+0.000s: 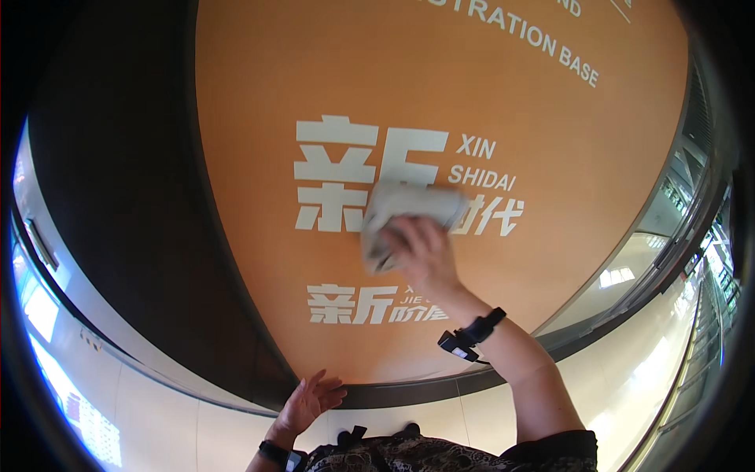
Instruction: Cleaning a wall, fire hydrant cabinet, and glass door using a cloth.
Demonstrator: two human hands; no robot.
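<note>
My right hand (422, 251) grips a folded pale cloth (407, 203) and presses it to an orange wall panel (253, 147). Large white lettering (336, 147) runs across the panel, and the cloth covers part of it. Both hand and cloth are blurred. Down near the panel's bottom edge, my left hand (311, 398) hangs with fingers apart, holding nothing. A black strap with a small device (472, 335) circles my right forearm near the wrist. Another wrist strap (277, 453) is on my left.
A dark panel (130, 177) borders the orange one on the left. Beneath both runs a dark base strip (413, 394), above a pale shiny tiled floor (377, 422). Metal-edged glazing and what looks like a railing (687, 377) stand at the right.
</note>
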